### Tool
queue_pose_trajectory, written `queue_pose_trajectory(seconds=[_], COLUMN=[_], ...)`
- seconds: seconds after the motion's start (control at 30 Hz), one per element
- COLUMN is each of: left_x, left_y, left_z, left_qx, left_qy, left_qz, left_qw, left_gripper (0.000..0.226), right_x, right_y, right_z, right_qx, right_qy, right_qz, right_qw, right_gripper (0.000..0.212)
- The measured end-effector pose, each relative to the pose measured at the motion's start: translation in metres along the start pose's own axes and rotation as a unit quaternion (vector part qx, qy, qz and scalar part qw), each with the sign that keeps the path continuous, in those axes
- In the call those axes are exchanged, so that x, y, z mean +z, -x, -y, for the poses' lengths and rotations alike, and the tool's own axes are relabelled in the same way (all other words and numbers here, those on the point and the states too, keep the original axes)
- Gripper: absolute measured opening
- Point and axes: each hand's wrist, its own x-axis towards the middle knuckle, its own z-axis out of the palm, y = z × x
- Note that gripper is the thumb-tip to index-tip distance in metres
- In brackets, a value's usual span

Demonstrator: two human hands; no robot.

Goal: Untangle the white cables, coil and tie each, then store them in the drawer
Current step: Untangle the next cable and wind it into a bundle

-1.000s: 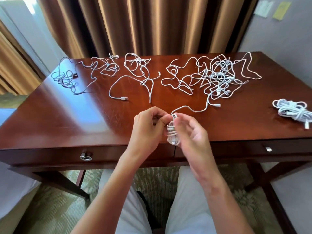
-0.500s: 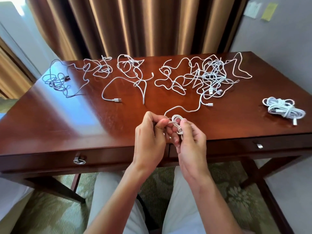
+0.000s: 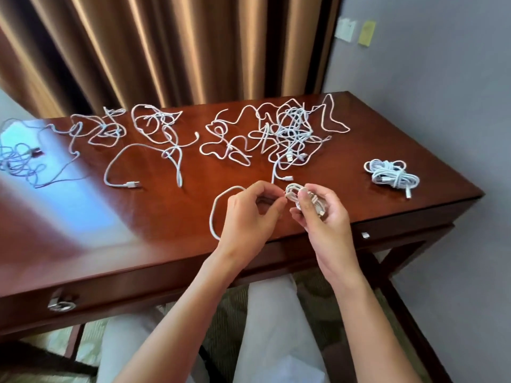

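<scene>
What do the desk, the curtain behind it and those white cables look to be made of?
The desk looks like dark reddish wood under a glossy varnish: grain shows and window light mirrors off the top. The curtain seems a satiny brown fabric, its folds catching soft sheen. The white cables appear rubbery plastic-sheathed, matte, bending into loose loops; one connector looks like metal, though it is small.

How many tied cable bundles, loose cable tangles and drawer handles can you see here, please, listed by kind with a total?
Tied bundles lying on the desk: 1, the tied bundle at the right end.
Coils in hand: 1, the coil held by the right hand, its tail pinched by the left hand.
Loose cable tangles: 4.
Drawer handles: 2.
Total: 8.
</scene>
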Motion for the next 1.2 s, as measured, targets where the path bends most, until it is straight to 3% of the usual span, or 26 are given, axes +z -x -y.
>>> queue_pose_trajectory(seconds=[0.1,0.27,0.47,0.73,0.87,1.07,1.2], left_x=[0.03,0.089,0.153,0.199,0.188,0.156,0.123], left_y=[-0.013,-0.04,-0.066,-0.083,-0.085,-0.087,-0.086], left_z=[0.0,0.004,0.014,0.021,0.024,0.018,0.014], left_qx=[-0.025,-0.052,-0.11,-0.137,-0.154,-0.062,0.021], left_qy=[0.01,-0.008,0.006,-0.015,-0.026,-0.115,-0.269], left_qz=[0.015,0.048,0.068,0.102,0.118,0.124,0.125], left_qw=[1.0,0.997,0.992,0.985,0.981,0.984,0.955], left_gripper=[0.011,0.005,0.008,0.006,0.031,0.01,0.003], right_x=[-0.029,-0.085,-0.131,-0.153,-0.147,-0.131,-0.106], right_y=[-0.011,-0.037,-0.074,-0.107,-0.099,-0.09,-0.086], right_z=[0.002,-0.003,-0.003,-0.02,-0.021,-0.009,0.0], right_qx=[-0.01,-0.044,-0.109,-0.151,-0.168,-0.18,-0.21], right_qy=[0.022,0.153,0.321,0.467,0.471,0.517,0.501], right_qz=[-0.024,-0.097,-0.159,-0.154,-0.181,-0.209,-0.147], right_qw=[0.999,0.982,0.927,0.857,0.847,0.811,0.827], right_gripper=[0.028,0.035,0.026,0.033,0.043,0.029,0.012])
